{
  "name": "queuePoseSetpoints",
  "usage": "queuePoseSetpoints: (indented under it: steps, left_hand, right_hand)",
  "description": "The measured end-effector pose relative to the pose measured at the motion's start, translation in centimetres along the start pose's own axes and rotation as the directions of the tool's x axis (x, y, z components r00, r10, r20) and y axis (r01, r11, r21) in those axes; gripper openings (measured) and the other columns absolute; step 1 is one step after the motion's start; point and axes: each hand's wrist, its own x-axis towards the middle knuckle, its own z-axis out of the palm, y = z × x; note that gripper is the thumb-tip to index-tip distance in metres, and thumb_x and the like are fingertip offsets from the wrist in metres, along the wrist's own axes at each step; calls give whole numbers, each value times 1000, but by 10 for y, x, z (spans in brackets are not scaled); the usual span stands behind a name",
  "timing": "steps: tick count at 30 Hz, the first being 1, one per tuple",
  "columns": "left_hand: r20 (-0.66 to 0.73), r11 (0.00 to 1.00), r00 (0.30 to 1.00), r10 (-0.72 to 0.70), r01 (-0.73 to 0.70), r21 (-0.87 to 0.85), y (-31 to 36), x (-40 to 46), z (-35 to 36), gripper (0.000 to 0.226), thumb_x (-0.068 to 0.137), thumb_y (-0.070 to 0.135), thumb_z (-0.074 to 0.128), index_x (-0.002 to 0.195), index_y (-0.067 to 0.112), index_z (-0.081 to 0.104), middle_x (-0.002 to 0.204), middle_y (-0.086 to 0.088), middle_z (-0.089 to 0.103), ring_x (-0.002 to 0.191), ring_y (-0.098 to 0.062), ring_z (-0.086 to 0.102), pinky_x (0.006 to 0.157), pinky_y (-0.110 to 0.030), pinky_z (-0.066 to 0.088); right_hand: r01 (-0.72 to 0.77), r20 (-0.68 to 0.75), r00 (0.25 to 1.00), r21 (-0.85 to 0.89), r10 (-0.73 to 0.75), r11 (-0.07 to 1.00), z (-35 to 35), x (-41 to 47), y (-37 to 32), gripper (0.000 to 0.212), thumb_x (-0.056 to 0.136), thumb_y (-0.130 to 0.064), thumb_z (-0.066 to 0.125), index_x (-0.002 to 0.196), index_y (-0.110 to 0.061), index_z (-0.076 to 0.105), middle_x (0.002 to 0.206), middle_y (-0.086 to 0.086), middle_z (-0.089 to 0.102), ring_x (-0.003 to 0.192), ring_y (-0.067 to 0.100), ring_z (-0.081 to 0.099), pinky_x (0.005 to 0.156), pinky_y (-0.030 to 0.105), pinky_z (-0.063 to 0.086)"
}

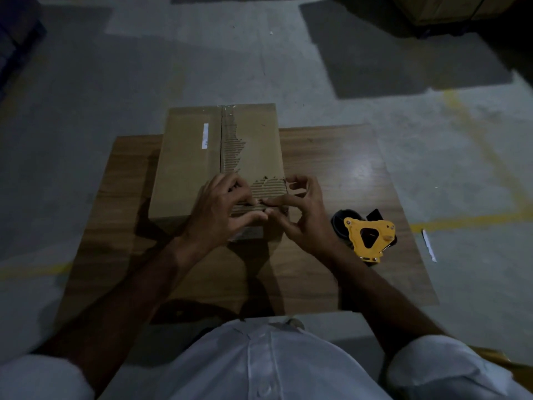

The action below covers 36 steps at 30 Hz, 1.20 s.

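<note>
Head view: cardboard box (187,168) lies flat on wooden table (331,168), long side running away from the person, near end under both hands.
Left hand (219,209): fingers curled, thumb and forefinger nipping the box's top skin at the near edge — tape or paper liner, too small to tell.
Right hand (305,215): forefinger and thumb meet the same spot from the right, other fingers raised and bent.
Surface: torn patch (233,148) beside the centre seam, fluting bare, so the liner probably peels easily.
Tape: clear tape (227,109) glints over the seam at the far end, likely slick.
Handling: judged stiff at walls and corners, top flaps may give under a press; weight not readable.
Grip: best at the two long sides or the corners — not the torn patch.
Nearby: yellow tape dispenser (366,235) on the table right of the box, apart from the right hand.
</note>
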Motion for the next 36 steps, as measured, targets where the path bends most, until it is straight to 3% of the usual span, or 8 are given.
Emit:
queuePoseSetpoints:
  steps: [5, 8, 10, 15, 22, 25, 30, 36]
  left_hand:
    - [44, 998, 999, -17, 14, 68, 0, -3, 2, 41, 77, 57, 82, 100, 28, 64, 113, 6, 52, 101, -17, 47, 86, -43, 46]
    - [55, 995, 998, -30, 25, 96, 2, -2, 2, 47, 72, 53, 87, 105, 32, 61, 115, 9, 48, 104, -14, 45, 89, -44, 46]
    - [49, 996, 998, -33, 29, 79, 2, -3, 5, 47, 75, 62, 81, 109, 36, 61, 118, 10, 48, 107, -14, 45, 90, -41, 42]
    - [4, 999, 1000, -27, 27, 18, 4, 0, 15, 39, 88, 74, 61, 110, 44, 66, 119, 17, 54, 112, -12, 49, 89, -39, 40]
    - [7, 986, 999, -54, 52, 160, 13, -3, 19, 43, 77, 52, 84, 110, 36, 62, 115, 9, 50, 109, -18, 47, 87, -36, 36]
    - [7, 981, 995, -96, 94, 169, 20, -3, 17, 47, 72, 49, 87, 109, 35, 62, 114, 7, 50, 109, -18, 46, 88, -38, 37]
    - [45, 992, 991, -126, 127, -24, 25, 8, 12, 40, 85, 71, 65, 113, 43, 70, 116, 16, 51, 114, -11, 46, 94, -40, 35]
    - [-53, 997, 996, -72, 73, 24, 29, 8, 21, 33, 87, 58, 72, 108, 33, 76, 110, 5, 58, 105, -20, 55, 88, -48, 45]
  right_hand:
    - [-31, -47, 998, 63, 34, 998, 14, -15, 1, 33, 94, -37, 76, 126, -38, 70, 143, 2, 37, 133, 9, 41, 101, 41, 55]
    - [-33, -24, 999, 104, 36, 994, 8, -13, -2, 35, 91, -27, 80, 125, -30, 73, 141, 6, 38, 130, 20, 44, 100, 46, 54]
    - [-27, 28, 999, 138, 23, 990, -1, -10, -2, 38, 88, -23, 83, 124, -26, 75, 138, 10, 41, 126, 27, 48, 100, 50, 53]
    - [-93, 85, 993, 199, 78, 975, -19, 2, 2, 31, 90, -23, 81, 120, -19, 77, 133, 9, 50, 131, 19, 50, 102, 50, 53]
    - [-5, 6, 1000, 206, 4, 978, -8, -7, 6, 35, 91, -12, 79, 126, -13, 74, 137, 7, 52, 130, 20, 57, 98, 49, 56]
    - [-21, 95, 996, 197, 3, 980, -17, -8, 6, 45, 90, -5, 78, 132, -17, 70, 143, 8, 49, 132, 12, 54, 102, 43, 56]
    - [-164, 347, 936, 305, 50, 938, -51, 10, 10, 34, 94, -27, 76, 128, -21, 73, 142, -10, 55, 132, 2, 54, 105, 23, 52]
    - [45, 211, 975, 114, -68, 992, -48, 22, 15, 23, 93, -25, 78, 115, -17, 79, 126, 5, 65, 118, 11, 63, 94, 43, 57]
